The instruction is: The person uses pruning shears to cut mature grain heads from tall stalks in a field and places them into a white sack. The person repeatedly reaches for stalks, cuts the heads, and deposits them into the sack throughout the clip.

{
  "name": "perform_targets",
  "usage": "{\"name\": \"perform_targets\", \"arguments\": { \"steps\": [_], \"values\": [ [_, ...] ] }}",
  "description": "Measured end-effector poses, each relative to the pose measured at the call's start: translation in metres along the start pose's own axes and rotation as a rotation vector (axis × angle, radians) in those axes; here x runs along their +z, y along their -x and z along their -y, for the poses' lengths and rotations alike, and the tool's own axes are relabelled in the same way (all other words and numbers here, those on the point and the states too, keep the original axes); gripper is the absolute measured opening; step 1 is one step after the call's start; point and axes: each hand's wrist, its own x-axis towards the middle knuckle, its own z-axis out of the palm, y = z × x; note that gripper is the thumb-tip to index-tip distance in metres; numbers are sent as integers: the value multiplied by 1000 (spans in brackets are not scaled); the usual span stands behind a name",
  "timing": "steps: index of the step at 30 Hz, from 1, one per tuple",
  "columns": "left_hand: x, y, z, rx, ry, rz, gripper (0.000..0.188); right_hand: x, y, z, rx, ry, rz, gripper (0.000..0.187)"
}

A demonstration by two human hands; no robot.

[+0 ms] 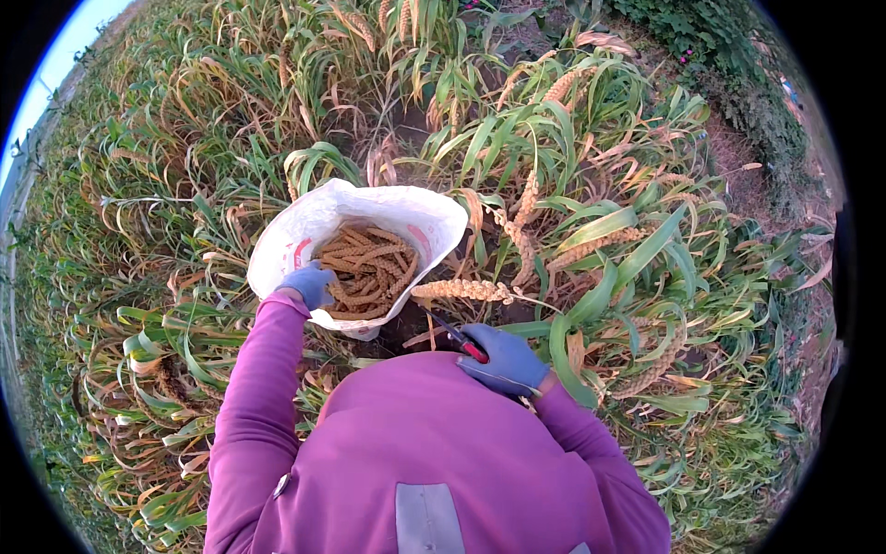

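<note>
A white woven sack (429, 214) stands upright with its mouth wide, partly filled with a heap of tan millet ears (367, 272). My left hand (310, 283), in a blue-grey glove, reaches over the sack's near left rim. Its fingers are curled inside the mouth, gripping the rim beside the heap. In my right hand (505, 360), also gloved, is a cutting tool (473, 350) with a red-and-black handle; its thin dark blade points toward the sack. A loose-looking millet ear (464, 290) lies across the right rim's edge, just beyond the blade; where its stem ends is unclear.
Millet plants (577, 166) with green and dried leaves surround me closely. Ripe ears (598, 245) droop to the right of the sack, another ear (657, 365) beyond my right hand. Bare soil (738, 175) and a leafy green bush (692, 37) lie at the far right.
</note>
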Motion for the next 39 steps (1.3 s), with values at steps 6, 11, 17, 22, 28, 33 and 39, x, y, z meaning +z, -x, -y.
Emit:
{"name": "perform_targets", "arguments": {
  "steps": [6, 11, 17, 22, 28, 33, 39],
  "values": [
    [-60, 25, -96, 470, 522, -398, 46, 19, 29, -13, 133, -55, -43, 58],
    [-80, 27, -190, 868, 468, -472, 67, 44, 69, -26, 207, -385, -409, 60],
    [-47, 29, -223, 799, 466, -215, 40, 47, 95, -34, 301, -662, -517, 47],
    [-37, 27, -220, 789, 342, -173, 36, 36, 85, -17, 306, -717, -572, 36],
    [-36, 25, -201, 617, 361, -152, 33, 52, 73, -38, 202, -804, -816, 40],
    [-41, 16, -180, 372, 1431, -100, 22, 27, 41, -55, 340, -446, -651, 54],
    [-35, -20, -206, 306, 1766, 49, 22, -40, -34, -104, 358, -436, -868, 50]
  ]
}}
